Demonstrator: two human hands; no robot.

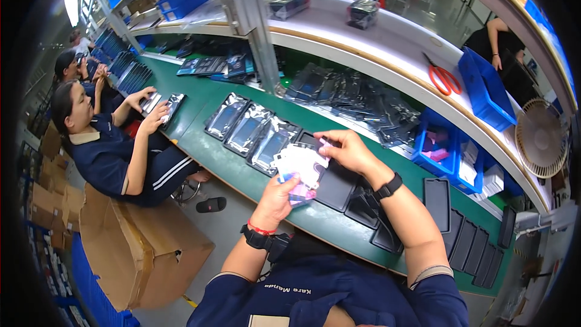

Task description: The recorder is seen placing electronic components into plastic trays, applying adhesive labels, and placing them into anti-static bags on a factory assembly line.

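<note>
My left hand [279,192] grips a fanned stack of small white and pink cards [299,169] above the front edge of the green bench [212,157]. My right hand [348,150] pinches the top card of that stack at its far edge. Just beyond the hands lies a black phone case [336,186], with more black cases [387,236] beside it. Three clear plastic bags holding dark cases [251,127] lie in a row to the left of my hands.
A blue bin [437,145] with pink items stands right of my hands; black trays [469,245] line the bench's right end. Red-handled scissors [445,79] and a blue bin [484,88] sit on the white shelf. A seated co-worker [109,145] works at left beside a cardboard box [139,248].
</note>
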